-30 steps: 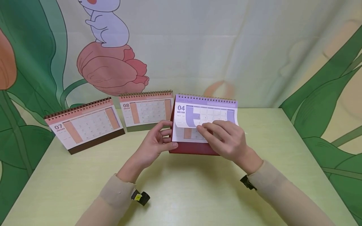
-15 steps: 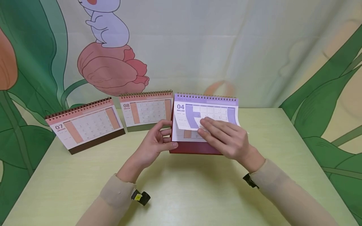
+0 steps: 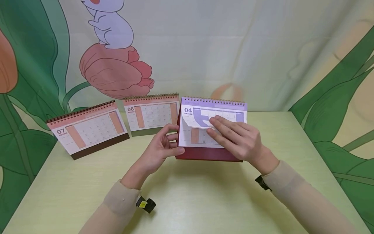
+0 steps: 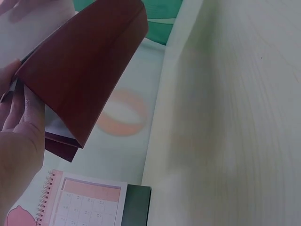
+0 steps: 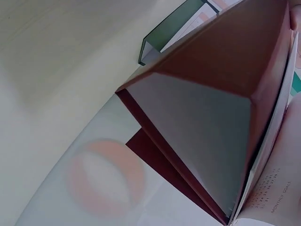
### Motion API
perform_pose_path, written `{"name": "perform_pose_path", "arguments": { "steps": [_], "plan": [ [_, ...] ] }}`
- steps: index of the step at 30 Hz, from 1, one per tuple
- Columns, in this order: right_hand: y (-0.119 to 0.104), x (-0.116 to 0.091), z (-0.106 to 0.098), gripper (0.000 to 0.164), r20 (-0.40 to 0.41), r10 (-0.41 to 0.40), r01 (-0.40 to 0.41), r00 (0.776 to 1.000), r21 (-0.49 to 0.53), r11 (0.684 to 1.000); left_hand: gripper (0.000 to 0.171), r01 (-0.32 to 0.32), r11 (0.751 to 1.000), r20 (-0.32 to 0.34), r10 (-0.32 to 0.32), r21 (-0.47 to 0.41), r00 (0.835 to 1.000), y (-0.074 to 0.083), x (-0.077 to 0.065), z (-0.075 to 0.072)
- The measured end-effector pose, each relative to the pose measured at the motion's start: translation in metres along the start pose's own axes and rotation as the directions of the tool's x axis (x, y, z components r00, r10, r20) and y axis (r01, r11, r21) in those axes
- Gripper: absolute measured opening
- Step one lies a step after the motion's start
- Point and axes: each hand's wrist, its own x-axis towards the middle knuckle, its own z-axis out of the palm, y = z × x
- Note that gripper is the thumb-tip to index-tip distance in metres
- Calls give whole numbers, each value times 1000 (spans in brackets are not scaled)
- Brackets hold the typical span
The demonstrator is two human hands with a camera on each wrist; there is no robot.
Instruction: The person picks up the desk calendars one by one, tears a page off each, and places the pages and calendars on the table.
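A desk calendar with a dark red stand (image 3: 204, 154) is held up in front of me, its gold ring binding along the top. My left hand (image 3: 159, 148) grips its left edge, thumb on the front and the other fingers at the side opening. The lilac-topped 04 page (image 3: 190, 119) bows outward from the sheets beneath. Near that page's lower edge, my right hand (image 3: 241, 139) pinches it between its digits, covering the right part. From the right wrist view, the stand's hollow side (image 5: 197, 127) and a curved sheet (image 5: 277, 188) show; the pinching fingertips do not.
To the left stand two more desk calendars: a pink 07 one (image 3: 96, 130) with a brown base and a pink 08 one (image 3: 153, 115) with a green base. Behind the pale table (image 3: 187, 201) hangs a printed curtain (image 3: 187, 48).
My right hand has shifted slightly right, its fingers straightening over the page. The 04 page dropped lower, then rose again, uncovering more of the sheet below. My left hand has stayed put.
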Motion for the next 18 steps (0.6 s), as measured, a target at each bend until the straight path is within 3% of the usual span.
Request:
{"name": "perform_pose_path", "arguments": {
  "steps": [7, 18],
  "plan": [
    [0, -2, 0, 21, 23, 3, -4, 1000, 36, 999, 55, 7, 1000, -4, -7, -8, 1000, 0, 0, 1],
    [-7, -10, 5, 20, 140, 54, -70, 989, 112, 991, 55, -10, 999, -5, 10, -32, 1000, 0, 1, 1]
  ]
}}
